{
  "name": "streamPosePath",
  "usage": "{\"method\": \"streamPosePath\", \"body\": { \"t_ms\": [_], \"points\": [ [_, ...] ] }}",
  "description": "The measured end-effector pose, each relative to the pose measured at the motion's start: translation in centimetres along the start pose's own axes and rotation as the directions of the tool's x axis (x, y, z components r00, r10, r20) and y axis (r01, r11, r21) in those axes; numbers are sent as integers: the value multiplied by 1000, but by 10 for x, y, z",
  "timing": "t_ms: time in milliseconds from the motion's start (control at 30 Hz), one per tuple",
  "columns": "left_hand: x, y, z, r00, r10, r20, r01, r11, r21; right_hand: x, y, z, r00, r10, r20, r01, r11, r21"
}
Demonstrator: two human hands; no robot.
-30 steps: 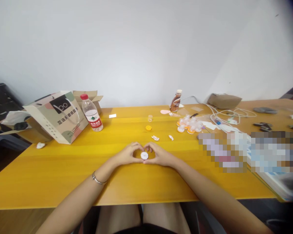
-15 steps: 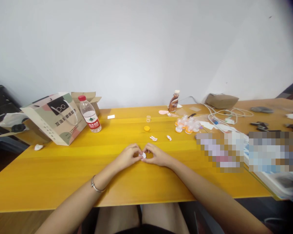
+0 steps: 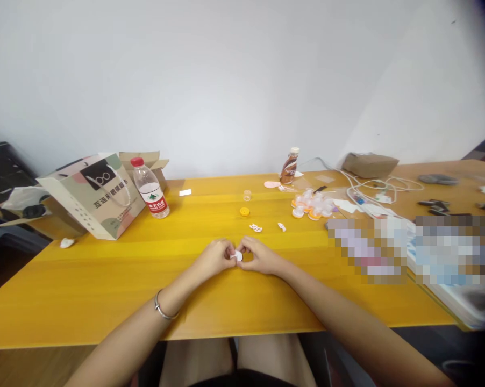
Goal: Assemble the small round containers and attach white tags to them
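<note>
Between my fingertips, just above the yellow table, is a small round white piece [image 3: 239, 256]. My left hand [image 3: 219, 255] pinches its left side, and my right hand [image 3: 259, 256] pinches its right side with thumb and fingers. The fingers cover part of the piece. Beyond the hands lie small white cut-out pieces [image 3: 256, 228] and another small white piece [image 3: 282, 227] to their right. Farther back are a yellow round cap [image 3: 244, 212] and a small clear cup [image 3: 247, 195].
At left stand a paper bag [image 3: 109, 207], a cardboard box [image 3: 157, 164] and a red-capped water bottle [image 3: 151, 191]. Clear containers with orange and white lids [image 3: 313, 204] cluster right of centre, near a brown drink bottle [image 3: 290, 166]. White cables [image 3: 353, 188] trail at the right.
The camera view has shifted slightly. Both hands keep their pinch on the white piece, and the left fingers have moved a little on it, leaving slightly more of it showing.
</note>
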State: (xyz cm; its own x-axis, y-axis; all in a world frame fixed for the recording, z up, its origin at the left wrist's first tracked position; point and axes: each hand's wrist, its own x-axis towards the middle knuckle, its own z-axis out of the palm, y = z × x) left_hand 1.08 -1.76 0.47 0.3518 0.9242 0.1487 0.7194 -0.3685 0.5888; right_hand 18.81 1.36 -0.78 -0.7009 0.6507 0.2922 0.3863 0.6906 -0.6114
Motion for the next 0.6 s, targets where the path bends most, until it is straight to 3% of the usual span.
{"method": "streamPosePath", "body": {
  "t_ms": [167, 267, 467, 600],
  "points": [
    [2, -5, -4, 997, 26, 75, -10, 978, -208, -1, -1, -2, 1000, 9, -7, -9, 1000, 8],
    [5, -16, -10, 998, -17, 68, 35, 961, -274, -1, -2, -4, 999, 32, -11, -32, 999, 20],
    [11, -38, -19, 992, -120, -24, 116, 985, -126, -1, -2, -4, 997, 71, -7, -70, 997, 30],
    [9, -30, -19, 994, -32, -108, 26, 998, -63, -1, -1, -3, 997, 73, -14, -72, 997, 41]
  ]
}}
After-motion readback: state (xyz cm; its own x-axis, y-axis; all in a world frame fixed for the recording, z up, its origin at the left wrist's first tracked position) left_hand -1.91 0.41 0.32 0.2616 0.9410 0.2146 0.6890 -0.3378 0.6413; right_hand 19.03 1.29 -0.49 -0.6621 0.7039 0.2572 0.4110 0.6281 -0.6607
